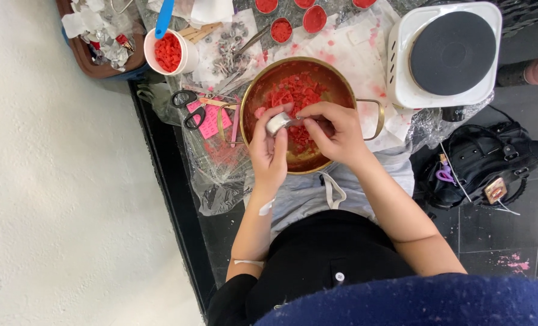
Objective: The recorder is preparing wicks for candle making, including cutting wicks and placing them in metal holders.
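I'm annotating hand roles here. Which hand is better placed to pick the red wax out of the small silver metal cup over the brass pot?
Probably the right hand: its fingertips sit at the mouth of the small silver metal cup, while the left hand cradles it above the brass pot.

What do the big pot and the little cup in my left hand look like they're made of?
The pot looks like polished brass or gold-toned metal: shiny yellow rim and loop handles. The small cup, held in the left hand, seems thin silvery metal, possibly aluminium, judging by its bright reflections.
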